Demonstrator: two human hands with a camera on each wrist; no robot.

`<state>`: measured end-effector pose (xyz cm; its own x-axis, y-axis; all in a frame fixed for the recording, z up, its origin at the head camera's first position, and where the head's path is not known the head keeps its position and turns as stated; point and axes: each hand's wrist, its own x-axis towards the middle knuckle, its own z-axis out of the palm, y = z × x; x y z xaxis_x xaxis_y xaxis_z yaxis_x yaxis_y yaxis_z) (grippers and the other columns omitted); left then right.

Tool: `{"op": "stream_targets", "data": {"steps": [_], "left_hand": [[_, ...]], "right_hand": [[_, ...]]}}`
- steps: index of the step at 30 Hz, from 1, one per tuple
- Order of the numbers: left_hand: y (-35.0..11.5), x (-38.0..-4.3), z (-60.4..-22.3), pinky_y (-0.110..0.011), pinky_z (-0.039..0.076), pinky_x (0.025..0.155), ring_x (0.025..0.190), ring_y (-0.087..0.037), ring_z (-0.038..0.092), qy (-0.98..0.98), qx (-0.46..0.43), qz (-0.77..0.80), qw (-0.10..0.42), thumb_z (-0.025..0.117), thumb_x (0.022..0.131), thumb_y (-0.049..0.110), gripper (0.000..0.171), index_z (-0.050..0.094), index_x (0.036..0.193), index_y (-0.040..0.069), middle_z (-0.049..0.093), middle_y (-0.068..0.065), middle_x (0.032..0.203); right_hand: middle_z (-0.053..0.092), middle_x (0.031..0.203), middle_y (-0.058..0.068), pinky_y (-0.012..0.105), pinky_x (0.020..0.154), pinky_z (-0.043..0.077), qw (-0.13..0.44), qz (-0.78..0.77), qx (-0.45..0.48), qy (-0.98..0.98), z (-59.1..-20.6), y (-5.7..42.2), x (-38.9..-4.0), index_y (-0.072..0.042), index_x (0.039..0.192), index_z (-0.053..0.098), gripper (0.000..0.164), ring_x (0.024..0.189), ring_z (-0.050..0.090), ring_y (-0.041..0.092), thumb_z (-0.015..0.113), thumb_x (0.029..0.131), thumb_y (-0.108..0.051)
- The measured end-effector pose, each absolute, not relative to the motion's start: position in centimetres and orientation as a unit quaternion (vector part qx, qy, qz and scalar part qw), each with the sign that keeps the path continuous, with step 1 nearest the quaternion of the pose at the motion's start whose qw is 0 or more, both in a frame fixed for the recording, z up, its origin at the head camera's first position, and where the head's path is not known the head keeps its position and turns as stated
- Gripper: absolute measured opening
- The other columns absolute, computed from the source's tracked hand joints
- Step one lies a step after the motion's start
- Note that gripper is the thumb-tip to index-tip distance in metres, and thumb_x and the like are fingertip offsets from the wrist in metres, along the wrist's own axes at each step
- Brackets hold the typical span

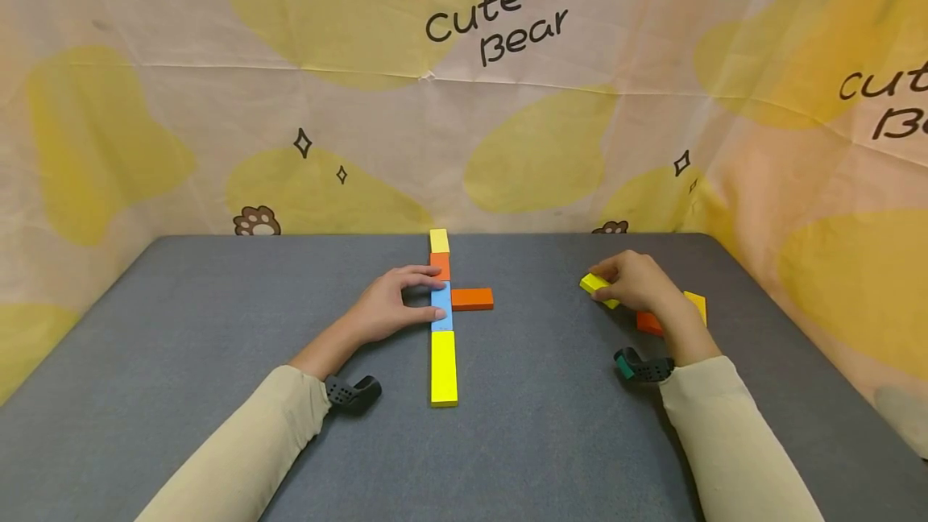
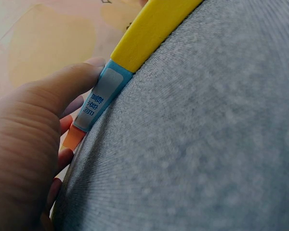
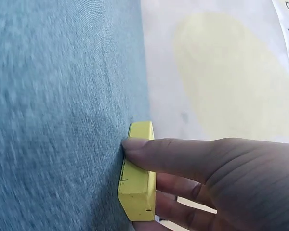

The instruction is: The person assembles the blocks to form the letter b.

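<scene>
A straight row of blocks runs away from me along the table: a long yellow block (image 1: 444, 369) nearest, then a blue block (image 1: 441, 321), an orange block (image 1: 440, 264) and a yellow block (image 1: 439, 241) at the far end. A darker orange block (image 1: 472, 299) sticks out sideways from the blue one. My left hand (image 1: 387, 304) rests on the row, thumb and fingertips on the blue block, another finger over the orange one. In the left wrist view, the blue block's side (image 2: 98, 98) bears a printed label. My right hand (image 1: 634, 284) pinches a yellow block (image 3: 136, 180) between thumb and fingers.
Beside my right wrist lie an orange block (image 1: 649, 323), partly hidden, and a yellow block (image 1: 696, 306). A grey cloth covers the table (image 1: 536, 425). Behind it hangs a patterned fabric backdrop (image 1: 406, 135). Black bands (image 1: 354, 393) sit at both wrists.
</scene>
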<state>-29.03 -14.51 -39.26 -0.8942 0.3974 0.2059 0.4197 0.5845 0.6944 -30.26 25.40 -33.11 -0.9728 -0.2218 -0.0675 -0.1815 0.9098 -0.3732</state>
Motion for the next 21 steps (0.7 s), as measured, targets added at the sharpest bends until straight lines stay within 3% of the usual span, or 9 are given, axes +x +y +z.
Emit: {"op": "stream_targets", "data": {"steps": [15,21], "left_hand": [[-14.5,-29.0,-39.2,-0.055,0.033,0.119,0.144,-0.029,0.043,-0.890,-0.229,-0.393,0.018,0.083,0.084,0.037,0.045,0.073,0.125,0.021,0.057,0.003,0.149],[-14.5,-29.0,-39.2,-0.056,0.032,0.120,0.145,-0.029,0.043,-0.890,-0.229,-0.393,0.015,0.083,0.084,0.037,0.045,0.073,0.125,0.021,0.056,0.002,0.149]], "right_hand": [[0.072,0.120,0.025,0.042,0.082,0.058,0.030,-0.180,-0.144,0.973,-33.2,23.5,-30.2,0.000,0.129,0.068,0.045,0.105,0.068,0.036,0.078,0.087,-0.014],[0.072,0.120,0.023,0.044,0.085,0.058,0.032,-0.189,-0.166,0.967,-33.4,23.0,-30.3,-0.001,0.129,0.069,0.044,0.108,0.069,0.037,0.078,0.087,-0.013]]}}
